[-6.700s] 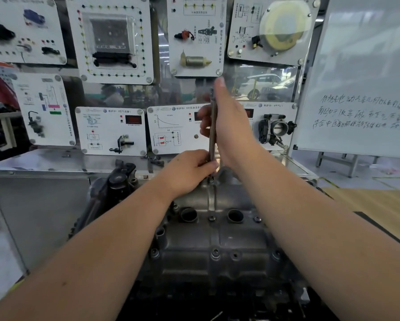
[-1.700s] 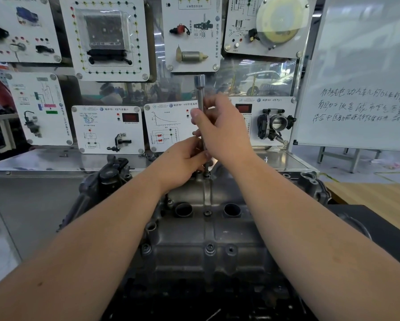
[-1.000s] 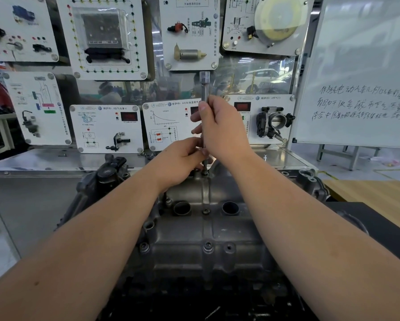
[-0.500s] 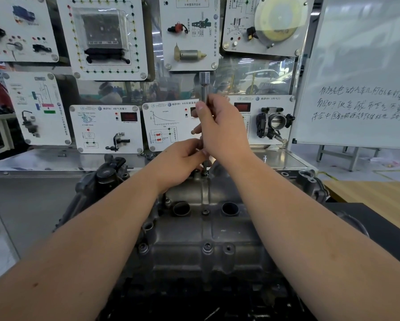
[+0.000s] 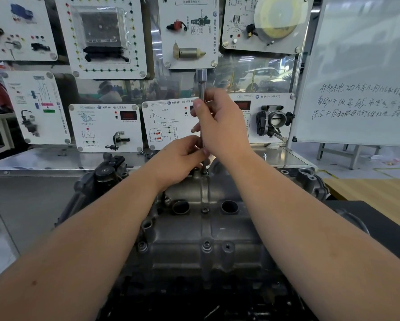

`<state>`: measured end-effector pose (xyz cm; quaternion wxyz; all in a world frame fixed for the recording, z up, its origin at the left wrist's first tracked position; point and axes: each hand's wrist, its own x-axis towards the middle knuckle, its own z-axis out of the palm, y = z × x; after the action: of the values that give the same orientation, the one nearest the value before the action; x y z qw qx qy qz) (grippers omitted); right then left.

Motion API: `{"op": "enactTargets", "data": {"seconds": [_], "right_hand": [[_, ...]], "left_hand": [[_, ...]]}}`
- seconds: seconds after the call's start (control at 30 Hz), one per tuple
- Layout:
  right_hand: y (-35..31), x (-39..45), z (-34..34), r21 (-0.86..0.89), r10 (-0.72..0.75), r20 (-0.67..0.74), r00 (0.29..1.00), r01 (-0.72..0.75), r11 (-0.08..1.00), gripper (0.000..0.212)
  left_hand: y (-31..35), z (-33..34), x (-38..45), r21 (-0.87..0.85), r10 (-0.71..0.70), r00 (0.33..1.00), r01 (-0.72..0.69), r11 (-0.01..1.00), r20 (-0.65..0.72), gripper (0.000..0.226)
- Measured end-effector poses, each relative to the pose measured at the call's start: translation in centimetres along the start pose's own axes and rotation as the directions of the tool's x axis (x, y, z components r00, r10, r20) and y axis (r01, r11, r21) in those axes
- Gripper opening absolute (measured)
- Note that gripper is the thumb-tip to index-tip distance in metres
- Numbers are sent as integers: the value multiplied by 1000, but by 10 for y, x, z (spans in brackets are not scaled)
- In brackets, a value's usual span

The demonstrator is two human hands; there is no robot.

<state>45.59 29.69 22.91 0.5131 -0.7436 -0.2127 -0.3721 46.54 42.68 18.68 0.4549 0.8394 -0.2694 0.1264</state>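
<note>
A grey metal engine cover (image 5: 206,232) lies in front of me, with bolt heads and two round holes along its top. A long steel socket extension bar (image 5: 202,89) stands upright, its lower tip on a bolt at the cover's far edge (image 5: 204,171). My right hand (image 5: 222,126) grips the bar's upper shaft, fingers and thumb wrapped round it. My left hand (image 5: 180,158) pinches the bar's lower end just above the bolt. The bar's middle is hidden by my hands.
A wall of white training panels (image 5: 105,126) with sensors and a throttle body (image 5: 274,120) stands behind a steel bench (image 5: 43,158). A whiteboard (image 5: 365,72) with handwriting is at the right. Black engine parts (image 5: 106,174) sit left of the cover. Wooden floor shows at the right.
Both hands have stayed on the upright bar. My right hand's fingers have shifted slightly around the shaft; the bar has kept its place on the bolt.
</note>
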Motion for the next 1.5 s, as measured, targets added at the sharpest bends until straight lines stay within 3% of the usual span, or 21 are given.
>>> {"op": "enactTargets", "data": {"seconds": [0.13,0.43,0.67,1.0,1.17,1.33,1.5], "right_hand": [[-2,1,0,-42,12,16,1000,-11,999,21],[-2,-3,-1,10,-9,15,1000,9,1000,10],[-4,0,0,-9,36,35,999,-36,999,26],[0,1,0,41,36,18,999,-37,998,7],[-2,2,2,23,28,23,999,-28,999,19],[-3,0,1,9,34,52,998,-35,999,24],[-2,0,1,38,38,45,998,-40,999,9]], "left_hand": [[-3,-1,2,-30,-1,1000,2,1000,22,18],[3,-2,-3,-25,20,1000,-20,1000,16,32],[-4,-1,2,-7,-9,999,9,1000,37,16],[4,-1,-2,-38,15,1000,-14,999,17,35],[-2,-1,1,-53,18,999,-16,998,42,14],[3,-1,-2,-45,12,999,-10,999,45,20],[3,-2,-4,-13,-3,1000,4,1000,31,20]]}}
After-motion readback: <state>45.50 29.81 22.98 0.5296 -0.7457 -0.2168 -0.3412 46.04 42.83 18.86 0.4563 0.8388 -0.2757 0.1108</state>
